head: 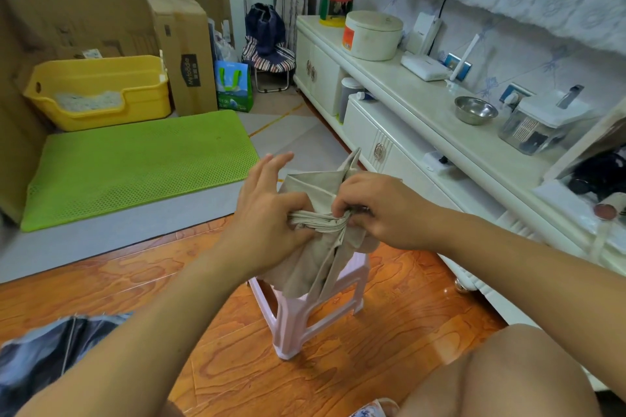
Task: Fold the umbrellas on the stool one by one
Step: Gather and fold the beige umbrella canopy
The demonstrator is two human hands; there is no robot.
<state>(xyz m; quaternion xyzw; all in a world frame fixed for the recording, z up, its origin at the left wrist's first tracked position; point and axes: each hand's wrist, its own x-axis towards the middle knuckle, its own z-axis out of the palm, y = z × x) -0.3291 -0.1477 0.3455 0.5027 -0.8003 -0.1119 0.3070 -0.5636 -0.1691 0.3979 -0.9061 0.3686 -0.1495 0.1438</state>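
Bare forearms, no sleeves, no rings or watch; bare knee; patterned blue-white sandal at bottom edge.

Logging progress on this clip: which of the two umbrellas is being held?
The beige umbrella above the pink stool, gripped by both hands; the dark umbrella lies untouched at bottom left.
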